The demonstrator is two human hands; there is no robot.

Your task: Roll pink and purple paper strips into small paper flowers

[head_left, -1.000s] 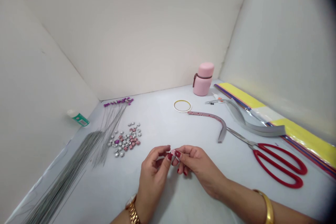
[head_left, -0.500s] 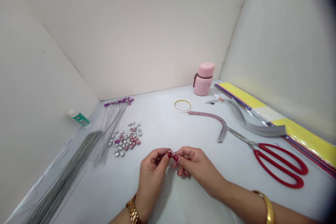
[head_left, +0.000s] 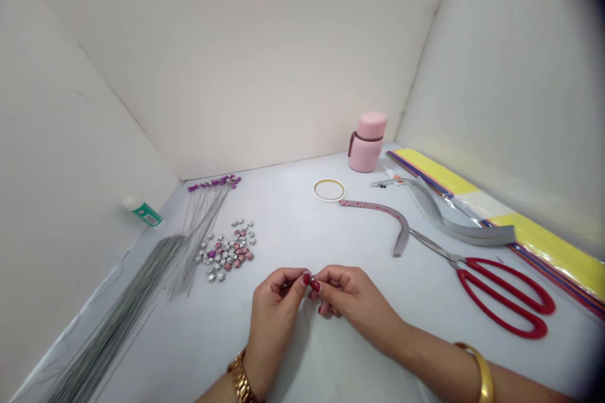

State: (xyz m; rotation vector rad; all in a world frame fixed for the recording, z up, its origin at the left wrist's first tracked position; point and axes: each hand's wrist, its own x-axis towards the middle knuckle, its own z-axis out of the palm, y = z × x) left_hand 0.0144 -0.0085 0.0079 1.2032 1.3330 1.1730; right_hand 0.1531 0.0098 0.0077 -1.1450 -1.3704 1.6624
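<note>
Pinching with both hands is what is seen nearest to the camera: the left hand and the right hand are brought together just above the table, thumbs and forefingers closed on a very small folded piece, which is almost hidden between the red-painted nails. It is judged that the shaping of this little piece is in hand, probably the pressing of its edges. The next move, as it seems, calls for a light and exact squeeze, so that the piece is not crushed or dropped. Both wrists are held low, the palms are turned toward each other, and the other fingers are curled under.

A little farther to the left, a heap of small stars, silver and pink, is laid beside a bundle of thin wires. To the right, red scissors are placed near a dotted paper strip. Behind these, a tape ring, a pink bottle and a packet of coloured strips are found near the walls.
</note>
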